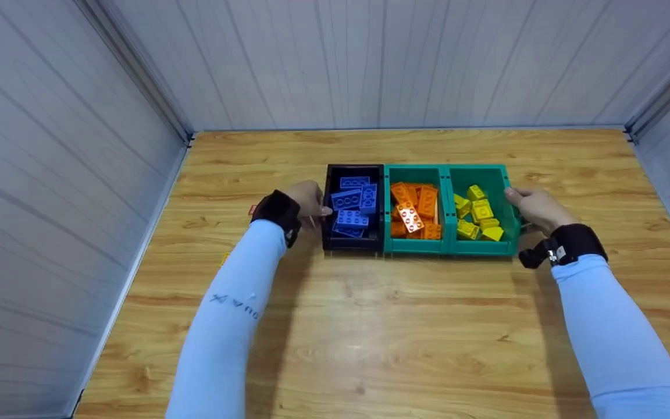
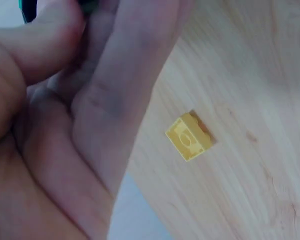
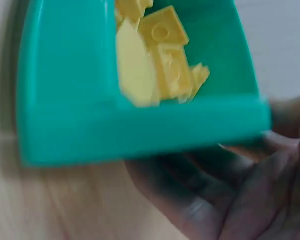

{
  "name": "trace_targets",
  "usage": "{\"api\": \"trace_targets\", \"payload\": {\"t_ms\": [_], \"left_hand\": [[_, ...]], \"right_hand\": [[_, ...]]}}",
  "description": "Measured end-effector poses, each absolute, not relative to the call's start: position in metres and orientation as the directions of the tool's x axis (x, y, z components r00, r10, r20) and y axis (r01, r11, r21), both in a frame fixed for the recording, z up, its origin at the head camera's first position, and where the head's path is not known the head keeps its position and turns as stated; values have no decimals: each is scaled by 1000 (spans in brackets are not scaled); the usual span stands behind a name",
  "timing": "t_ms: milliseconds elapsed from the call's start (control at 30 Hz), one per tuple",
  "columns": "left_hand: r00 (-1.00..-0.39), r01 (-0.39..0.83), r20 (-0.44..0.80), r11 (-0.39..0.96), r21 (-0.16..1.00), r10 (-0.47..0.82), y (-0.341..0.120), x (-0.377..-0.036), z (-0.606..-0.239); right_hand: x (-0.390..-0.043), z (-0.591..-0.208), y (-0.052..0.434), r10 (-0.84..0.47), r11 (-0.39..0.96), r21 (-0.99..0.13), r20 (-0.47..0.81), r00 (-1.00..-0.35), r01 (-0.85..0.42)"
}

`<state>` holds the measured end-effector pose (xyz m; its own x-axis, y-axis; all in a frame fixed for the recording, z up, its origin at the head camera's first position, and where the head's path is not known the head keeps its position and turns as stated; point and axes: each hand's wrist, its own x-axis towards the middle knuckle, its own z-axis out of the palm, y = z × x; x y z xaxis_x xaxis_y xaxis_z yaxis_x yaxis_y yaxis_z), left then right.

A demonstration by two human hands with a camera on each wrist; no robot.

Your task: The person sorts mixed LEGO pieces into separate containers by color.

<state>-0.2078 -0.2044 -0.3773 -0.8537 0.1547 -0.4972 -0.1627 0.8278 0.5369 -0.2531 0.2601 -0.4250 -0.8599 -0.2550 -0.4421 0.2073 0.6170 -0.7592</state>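
Observation:
Three bins stand side by side in a row. At the left, a black bin (image 1: 353, 244) holds several blue toy bricks (image 1: 351, 218). The middle green bin (image 1: 413, 247) contains orange bricks (image 1: 410, 216), and the right green bin (image 1: 482, 248) has yellow bricks (image 1: 482, 210). My left hand (image 1: 305, 198) grips the black bin's left wall, thumb over the rim. On the opposite end, my right hand (image 1: 538, 209) holds the right green bin by its outer wall. The right wrist view shows its fingers (image 3: 190, 200) under that bin.
A loose yellow brick (image 2: 189, 137) lies on the wooden table (image 1: 370, 326) by my left arm, mostly hidden in the head view. A bit of a red piece (image 1: 252, 210) shows beside the left wrist. Pale panels (image 1: 358, 64) wall the table at the back and sides.

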Motion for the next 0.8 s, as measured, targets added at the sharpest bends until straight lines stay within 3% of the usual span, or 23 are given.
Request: {"api": "trace_targets", "payload": {"t_ms": [133, 300, 533, 800], "left_hand": [[-910, -104, -387, 819, 565, 151, -220, -192, -377], [-970, -8, -216, 880, 475, 108, -256, -167, -381], [-965, -16, -242, 894, 447, 104, -301, -117, -407], [-978, 31, -172, 895, 445, 119, -298, -99, -437]], "right_hand": [[-255, -426, 261, -252, 609, -753, -480, -841, 247], [-252, -425, 259, -228, 644, -724, -488, -842, 246], [-245, -429, 256, -232, 669, -708, -488, -841, 227], [-246, -426, 259, -264, 634, -741, -478, -838, 223]]}}
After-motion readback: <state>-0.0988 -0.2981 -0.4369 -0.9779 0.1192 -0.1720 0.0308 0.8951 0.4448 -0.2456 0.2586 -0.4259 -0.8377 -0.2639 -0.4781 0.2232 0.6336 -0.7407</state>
